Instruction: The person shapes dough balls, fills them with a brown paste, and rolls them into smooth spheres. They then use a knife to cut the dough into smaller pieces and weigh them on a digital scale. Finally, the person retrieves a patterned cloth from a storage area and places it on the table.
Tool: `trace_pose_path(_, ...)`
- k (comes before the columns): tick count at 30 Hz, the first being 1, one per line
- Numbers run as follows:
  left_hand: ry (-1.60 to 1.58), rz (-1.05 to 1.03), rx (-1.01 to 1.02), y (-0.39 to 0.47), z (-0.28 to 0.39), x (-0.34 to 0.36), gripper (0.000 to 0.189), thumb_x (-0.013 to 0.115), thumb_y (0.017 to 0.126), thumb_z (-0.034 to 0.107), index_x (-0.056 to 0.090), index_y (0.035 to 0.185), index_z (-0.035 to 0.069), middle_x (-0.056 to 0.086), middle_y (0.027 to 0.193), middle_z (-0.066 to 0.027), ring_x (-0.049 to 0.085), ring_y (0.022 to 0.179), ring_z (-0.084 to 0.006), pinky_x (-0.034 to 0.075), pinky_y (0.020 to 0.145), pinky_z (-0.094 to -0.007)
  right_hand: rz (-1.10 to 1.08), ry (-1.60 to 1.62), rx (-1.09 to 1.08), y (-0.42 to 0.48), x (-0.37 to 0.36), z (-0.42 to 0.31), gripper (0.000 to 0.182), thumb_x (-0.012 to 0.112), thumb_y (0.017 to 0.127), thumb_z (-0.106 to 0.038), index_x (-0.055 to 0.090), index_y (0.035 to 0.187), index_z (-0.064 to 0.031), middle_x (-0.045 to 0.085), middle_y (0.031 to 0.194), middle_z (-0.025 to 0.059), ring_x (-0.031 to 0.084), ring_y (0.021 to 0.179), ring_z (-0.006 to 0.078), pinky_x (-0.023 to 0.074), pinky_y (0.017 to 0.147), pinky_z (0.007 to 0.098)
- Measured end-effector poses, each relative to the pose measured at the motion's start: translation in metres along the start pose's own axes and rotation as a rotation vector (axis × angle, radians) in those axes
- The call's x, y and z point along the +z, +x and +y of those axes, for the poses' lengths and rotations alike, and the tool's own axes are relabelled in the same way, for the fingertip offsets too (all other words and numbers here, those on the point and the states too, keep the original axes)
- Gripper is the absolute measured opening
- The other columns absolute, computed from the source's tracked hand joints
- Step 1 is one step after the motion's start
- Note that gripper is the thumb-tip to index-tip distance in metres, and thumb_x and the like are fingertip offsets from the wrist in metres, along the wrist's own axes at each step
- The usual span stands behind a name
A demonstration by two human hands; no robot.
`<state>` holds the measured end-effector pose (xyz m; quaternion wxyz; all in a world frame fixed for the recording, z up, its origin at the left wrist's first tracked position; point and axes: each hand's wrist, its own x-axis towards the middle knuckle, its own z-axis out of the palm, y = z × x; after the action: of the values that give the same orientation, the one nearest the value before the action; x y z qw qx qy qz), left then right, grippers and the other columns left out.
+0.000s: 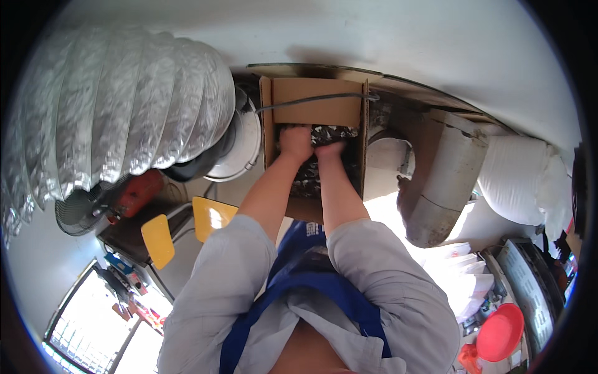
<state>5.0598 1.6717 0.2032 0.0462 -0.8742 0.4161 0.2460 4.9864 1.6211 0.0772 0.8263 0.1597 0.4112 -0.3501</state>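
An upright cardboard box (317,107) stands open in front of me, and both my forearms reach down into it. Dark, glossy packages (334,134) with pale glints or markings lie inside. My left hand (296,141) rests against them near the box's far wall, its fingertips hidden. Close beside it, lower and to the right, my right hand (330,149) is pressed down among the same packages, and its fingers are out of sight too. Whether either hand grips anything cannot be seen. A thin dark cable or strap (317,97) spans the top of the box.
Silver flexible foil ducting (140,103) bulges at upper left, above a round metal pot or lid (247,145). Yellow chair parts (212,217) and a fan (77,212) sit left. At right are a stained pale cylinder (444,187), a white wrapped roll (514,180) and a red basin (500,333).
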Motion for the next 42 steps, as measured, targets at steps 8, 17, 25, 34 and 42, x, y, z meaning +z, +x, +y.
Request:
trace_pose_path(8,-0.036,0.016,0.006,-0.006,0.019,-0.027,0.058,0.079,0.062,0.016,0.059,0.116,0.014,0.062,0.112,-0.0136,0.059,0.104,-0.0345,0.050,0.083,-0.0453,-0.299,0.002,0.018,0.009,0.011,-0.008,0.049,0.035,0.099,-0.047,0.053,0.129,-0.0131,0.057,0.125,0.0053,0.053,0.118,0.0263,0.0409,0.104,0.0448)
trace_pose_path(17,-0.134,0.246,0.279,-0.115,0.023,-0.069,0.055,0.076,0.060,0.011,0.055,0.110,0.017,0.052,0.110,-0.0060,0.049,0.108,-0.0289,0.040,0.091,-0.0441,-0.293,-0.161,-0.004,-0.064,0.012,-0.028,0.047,0.035,0.100,-0.045,0.051,0.129,-0.0123,0.057,0.125,0.0055,0.054,0.116,0.0248,0.0426,0.102,0.0434)
trace_pose_path(25,-0.127,0.532,0.581,-0.290,0.072,-0.097,0.045,0.075,0.063,0.024,0.057,0.103,0.018,0.051,0.107,-0.0025,0.051,0.102,-0.0217,0.038,0.085,-0.0403,-0.383,-0.595,-0.108,-0.243,0.008,-0.103,0.045,0.035,0.101,-0.043,0.050,0.130,-0.0115,0.057,0.124,0.0057,0.055,0.114,0.0235,0.0440,0.101,0.0423)
trace_pose_path(34,-0.308,0.170,0.604,-0.449,0.108,-0.104,0.075,0.063,0.086,0.048,0.040,0.143,0.005,0.038,0.145,-0.0249,0.031,0.139,-0.0408,0.024,0.114,-0.0512,-0.500,-0.826,-0.191,-0.483,-0.119,-0.139,0.043,0.035,0.102,-0.041,0.049,0.130,-0.0107,0.056,0.124,0.0059,0.056,0.112,0.0219,0.0457,0.099,0.0409)
trace_pose_path(42,-1.086,-0.952,0.533,-0.434,0.231,-0.010,0.068,0.043,0.100,0.045,0.029,0.149,0.000,0.044,0.142,-0.0205,0.046,0.129,-0.0271,0.035,0.110,-0.0352,-0.195,-0.161,-0.630,-0.568,-0.181,-0.207,0.038,0.037,0.102,-0.036,0.048,0.127,-0.0087,0.056,0.118,0.0077,0.057,0.109,0.0190,0.0477,0.098,0.0361)
